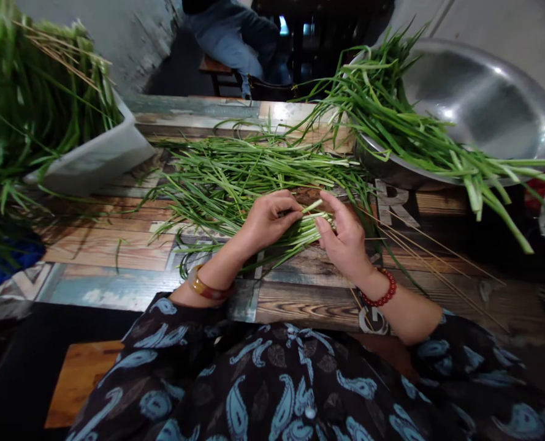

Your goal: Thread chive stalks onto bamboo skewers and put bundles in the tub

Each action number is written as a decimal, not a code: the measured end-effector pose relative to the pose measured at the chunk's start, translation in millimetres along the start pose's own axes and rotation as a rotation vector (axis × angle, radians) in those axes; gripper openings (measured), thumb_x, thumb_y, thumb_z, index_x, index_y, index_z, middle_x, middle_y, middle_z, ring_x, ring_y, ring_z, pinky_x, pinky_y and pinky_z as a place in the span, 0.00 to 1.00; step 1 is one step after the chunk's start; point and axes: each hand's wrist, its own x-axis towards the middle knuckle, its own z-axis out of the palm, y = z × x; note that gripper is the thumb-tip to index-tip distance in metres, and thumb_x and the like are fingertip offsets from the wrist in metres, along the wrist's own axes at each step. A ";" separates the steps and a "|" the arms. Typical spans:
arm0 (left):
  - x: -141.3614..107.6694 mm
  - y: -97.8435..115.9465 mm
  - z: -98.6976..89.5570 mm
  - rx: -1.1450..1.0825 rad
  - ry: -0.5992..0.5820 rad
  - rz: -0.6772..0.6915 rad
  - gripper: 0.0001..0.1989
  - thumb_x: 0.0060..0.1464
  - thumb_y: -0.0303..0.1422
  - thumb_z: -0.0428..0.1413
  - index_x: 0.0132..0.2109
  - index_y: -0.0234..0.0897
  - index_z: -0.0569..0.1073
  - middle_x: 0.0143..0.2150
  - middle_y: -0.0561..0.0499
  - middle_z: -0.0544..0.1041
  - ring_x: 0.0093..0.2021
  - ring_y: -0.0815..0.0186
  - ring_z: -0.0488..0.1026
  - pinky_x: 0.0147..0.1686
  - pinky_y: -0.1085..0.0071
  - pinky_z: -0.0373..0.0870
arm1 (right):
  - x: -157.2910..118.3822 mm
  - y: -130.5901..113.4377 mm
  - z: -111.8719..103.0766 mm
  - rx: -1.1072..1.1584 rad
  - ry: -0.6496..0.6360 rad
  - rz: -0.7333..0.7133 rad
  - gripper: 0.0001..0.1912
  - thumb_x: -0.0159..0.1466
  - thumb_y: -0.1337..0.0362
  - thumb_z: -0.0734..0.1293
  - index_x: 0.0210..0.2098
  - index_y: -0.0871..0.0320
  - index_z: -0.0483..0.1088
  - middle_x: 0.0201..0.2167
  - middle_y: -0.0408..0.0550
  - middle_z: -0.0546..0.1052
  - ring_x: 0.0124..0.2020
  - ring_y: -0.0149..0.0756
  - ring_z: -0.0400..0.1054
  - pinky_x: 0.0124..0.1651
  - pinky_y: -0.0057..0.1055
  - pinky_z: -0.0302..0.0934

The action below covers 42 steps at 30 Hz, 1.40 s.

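Chives (235, 174) cover a patchwork-patterned table (295, 301) indoors.

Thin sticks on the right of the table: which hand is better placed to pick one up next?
Right, most likely. The right hand is nearer the thin sticks, its thumb and index finger spread apart. The left hand is farther away and appears to be pinching green stems.

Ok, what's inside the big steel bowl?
Long chive-like stalks drape over the left side and near rim of the steel bowl. Bare shiny metal shows farther right; whatever the stalks cover can't be seen.
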 end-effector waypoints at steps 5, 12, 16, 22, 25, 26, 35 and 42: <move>-0.9 2.5 -1.3 -0.007 -0.049 0.027 0.08 0.59 0.32 0.57 0.37 0.35 0.80 0.35 0.47 0.79 0.37 0.66 0.74 0.39 0.71 0.68 | 1.5 4.3 -2.1 0.042 -0.057 0.014 0.19 0.69 0.56 0.62 0.57 0.53 0.68 0.33 0.45 0.76 0.29 0.35 0.72 0.33 0.32 0.69; 0.0 7.3 -5.9 -0.139 -0.086 -0.086 0.12 0.57 0.39 0.59 0.41 0.35 0.81 0.40 0.46 0.82 0.41 0.63 0.77 0.43 0.71 0.70 | 3.9 6.9 -4.9 0.031 -0.098 -0.021 0.20 0.68 0.53 0.64 0.56 0.53 0.67 0.36 0.46 0.77 0.30 0.35 0.72 0.32 0.31 0.67; -0.8 10.6 -1.4 -0.218 -0.082 -0.172 0.14 0.57 0.39 0.57 0.32 0.32 0.79 0.28 0.51 0.78 0.28 0.69 0.70 0.30 0.74 0.64 | 4.5 -0.6 -7.4 -0.005 -0.108 -0.047 0.19 0.68 0.52 0.63 0.55 0.54 0.67 0.33 0.47 0.77 0.32 0.37 0.73 0.32 0.32 0.67; -1.1 16.7 7.7 -0.126 -0.002 -0.204 0.12 0.54 0.36 0.58 0.29 0.32 0.77 0.25 0.52 0.76 0.27 0.70 0.67 0.30 0.74 0.61 | 6.3 -2.7 -5.6 -0.025 -0.093 0.008 0.15 0.71 0.52 0.59 0.46 0.55 0.68 0.21 0.39 0.71 0.20 0.32 0.68 0.29 0.30 0.64; -0.9 16.2 9.4 -0.118 -0.009 -0.205 0.11 0.54 0.36 0.57 0.29 0.32 0.77 0.25 0.52 0.75 0.27 0.70 0.67 0.30 0.74 0.61 | 6.5 0.2 -2.4 -0.012 -0.050 0.031 0.15 0.70 0.50 0.60 0.43 0.55 0.69 0.21 0.40 0.71 0.20 0.32 0.67 0.26 0.29 0.62; -0.8 15.9 9.1 -0.136 -0.024 -0.211 0.11 0.54 0.36 0.57 0.29 0.32 0.77 0.25 0.52 0.75 0.27 0.70 0.67 0.30 0.74 0.61 | 6.5 0.8 -2.0 0.012 -0.051 0.044 0.16 0.70 0.49 0.61 0.43 0.55 0.68 0.21 0.40 0.71 0.20 0.32 0.67 0.24 0.28 0.61; -1.1 14.9 0.6 -0.418 -0.028 -0.326 0.14 0.54 0.41 0.59 0.31 0.32 0.77 0.27 0.53 0.75 0.27 0.71 0.67 0.29 0.74 0.63 | 10.0 0.6 -11.7 0.413 -0.195 0.210 0.26 0.71 0.42 0.55 0.42 0.57 0.70 0.21 0.39 0.71 0.16 0.27 0.64 0.19 0.24 0.57; 0.4 16.0 3.7 -0.440 -0.027 -0.333 0.14 0.51 0.41 0.62 0.32 0.32 0.77 0.27 0.53 0.74 0.27 0.71 0.67 0.30 0.75 0.63 | 10.8 -2.2 -8.0 0.052 -0.077 0.054 0.15 0.67 0.52 0.64 0.33 0.56 0.70 0.18 0.40 0.72 0.20 0.30 0.67 0.25 0.26 0.61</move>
